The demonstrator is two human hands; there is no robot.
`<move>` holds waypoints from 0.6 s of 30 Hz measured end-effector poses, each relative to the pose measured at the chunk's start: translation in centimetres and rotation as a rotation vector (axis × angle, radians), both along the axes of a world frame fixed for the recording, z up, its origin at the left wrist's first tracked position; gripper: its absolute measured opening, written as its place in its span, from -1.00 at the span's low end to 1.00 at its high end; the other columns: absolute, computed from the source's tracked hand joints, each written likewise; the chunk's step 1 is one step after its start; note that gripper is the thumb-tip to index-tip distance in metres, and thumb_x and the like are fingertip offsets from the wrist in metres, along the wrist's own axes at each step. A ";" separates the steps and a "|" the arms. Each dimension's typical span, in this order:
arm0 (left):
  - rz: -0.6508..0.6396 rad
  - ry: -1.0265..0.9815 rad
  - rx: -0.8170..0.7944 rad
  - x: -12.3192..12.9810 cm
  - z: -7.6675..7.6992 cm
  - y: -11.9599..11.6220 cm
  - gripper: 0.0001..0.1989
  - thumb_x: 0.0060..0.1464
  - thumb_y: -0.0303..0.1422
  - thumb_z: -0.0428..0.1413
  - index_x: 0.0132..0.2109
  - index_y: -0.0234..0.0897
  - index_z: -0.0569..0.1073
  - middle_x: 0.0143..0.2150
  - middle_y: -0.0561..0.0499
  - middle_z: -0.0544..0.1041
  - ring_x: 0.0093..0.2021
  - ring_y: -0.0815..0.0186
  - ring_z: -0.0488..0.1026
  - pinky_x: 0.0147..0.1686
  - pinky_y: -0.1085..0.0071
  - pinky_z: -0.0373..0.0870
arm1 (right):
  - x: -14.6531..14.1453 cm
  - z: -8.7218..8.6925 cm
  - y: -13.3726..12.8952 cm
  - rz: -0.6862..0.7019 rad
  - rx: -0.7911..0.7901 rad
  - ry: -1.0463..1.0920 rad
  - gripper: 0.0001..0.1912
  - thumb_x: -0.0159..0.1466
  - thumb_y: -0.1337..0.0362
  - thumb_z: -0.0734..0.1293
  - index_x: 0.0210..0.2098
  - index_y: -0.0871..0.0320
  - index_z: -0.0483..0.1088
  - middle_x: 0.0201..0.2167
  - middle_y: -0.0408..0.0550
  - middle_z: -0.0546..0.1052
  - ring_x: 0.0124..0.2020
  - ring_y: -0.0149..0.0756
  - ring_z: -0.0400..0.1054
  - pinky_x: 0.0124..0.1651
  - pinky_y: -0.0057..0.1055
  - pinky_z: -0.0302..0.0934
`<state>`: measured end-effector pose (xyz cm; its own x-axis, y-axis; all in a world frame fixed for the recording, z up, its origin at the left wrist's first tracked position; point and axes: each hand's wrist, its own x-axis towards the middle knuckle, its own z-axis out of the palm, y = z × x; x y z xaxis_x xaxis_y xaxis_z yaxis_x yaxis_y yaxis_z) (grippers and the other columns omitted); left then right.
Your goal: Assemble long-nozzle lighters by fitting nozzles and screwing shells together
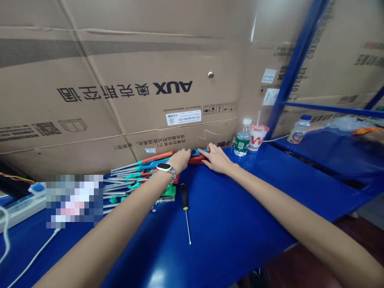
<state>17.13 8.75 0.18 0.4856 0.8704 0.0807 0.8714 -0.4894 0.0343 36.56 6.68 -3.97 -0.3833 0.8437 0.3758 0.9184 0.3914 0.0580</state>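
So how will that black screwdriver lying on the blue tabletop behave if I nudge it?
The black screwdriver should feel stiff, given its straight, metal-looking shaft. It may slide easily, as the blue tabletop looks glossy. Its thicker handle could make it pivot.

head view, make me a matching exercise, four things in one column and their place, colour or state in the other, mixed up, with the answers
1. black-and-yellow screwdriver
2. clear bottle
3. cup
4. right hand

A. has a straw standing in it
B. at the red item
C. lying on the blue tabletop, tip toward the camera
D. wrapped in a green label

Right pairs: 1-C, 2-D, 3-A, 4-B
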 end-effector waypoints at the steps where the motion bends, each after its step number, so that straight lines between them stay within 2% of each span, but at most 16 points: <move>1: 0.000 0.023 -0.006 0.2 -0.1 0.4 -0.59 0.12 -0.70 0.04 0.10 -0.40 0.43 0.08 -0.36 0.53 0.12 -0.05 0.54 0.11 0.13 0.45 | 0.3 -0.3 -0.2 -0.002 -0.010 0.044 -0.44 0.41 0.20 0.29 0.37 0.12 0.26 0.02 0.20 0.37 -0.02 -0.06 0.31 0.01 -0.20 0.19; 3: -0.013 0.047 -0.012 0.6 -0.5 1.1 -0.63 0.16 -0.67 0.04 0.09 -0.38 0.44 0.05 -0.35 0.55 0.10 -0.05 0.56 0.09 0.13 0.46 | 0.8 -0.6 -0.5 -0.016 -0.028 0.139 -0.48 0.38 0.27 0.30 0.32 0.16 0.30 0.04 0.16 0.37 -0.08 -0.14 0.36 -0.02 -0.28 0.23; 5: -0.035 0.043 -0.006 0.9 -1.1 1.7 -0.65 0.20 -0.65 0.02 0.08 -0.36 0.45 0.04 -0.32 0.55 0.11 -0.03 0.55 0.11 0.16 0.45 | 1.0 -0.8 -0.8 -0.037 -0.035 0.215 -0.60 0.37 0.34 0.29 0.19 0.17 0.38 0.04 0.11 0.41 -0.12 -0.20 0.40 -0.06 -0.33 0.25; 9: -0.063 -0.007 0.019 1.5 -1.9 2.4 -0.63 0.19 -0.65 0.00 0.10 -0.34 0.42 0.10 -0.29 0.48 0.10 0.03 0.55 0.11 0.20 0.46 | 0.8 -1.0 -0.7 -0.082 -0.032 0.224 -0.79 0.38 0.39 0.26 -0.04 0.19 0.46 -0.06 0.08 0.50 -0.12 -0.19 0.42 -0.07 -0.34 0.25; 14: -0.082 -0.101 0.036 1.2 -1.8 2.0 -0.55 0.11 -0.68 0.06 0.14 -0.37 0.38 0.14 -0.29 0.41 0.06 0.06 0.55 0.09 0.21 0.48 | 0.4 -1.3 -0.8 -0.099 -0.005 0.196 -0.82 0.38 0.35 0.27 -0.09 0.21 0.48 -0.06 0.13 0.55 0.00 -0.07 0.40 0.02 -0.22 0.22; 18: -0.130 -0.195 0.064 -0.6 -1.1 0.2 -0.57 0.14 -0.64 0.09 0.15 -0.35 0.36 0.17 -0.26 0.39 0.13 0.10 0.50 0.14 0.24 0.45 | -0.2 -1.5 -1.9 -0.069 0.020 0.217 -0.80 0.36 0.31 0.29 -0.08 0.22 0.49 -0.07 0.13 0.56 -0.01 -0.06 0.41 0.02 -0.19 0.21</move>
<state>16.55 8.93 -0.91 0.5632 0.7917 0.2367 0.7807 -0.6037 0.1615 36.40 4.81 -5.42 -0.2335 0.8566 0.4601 0.9347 0.3282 -0.1365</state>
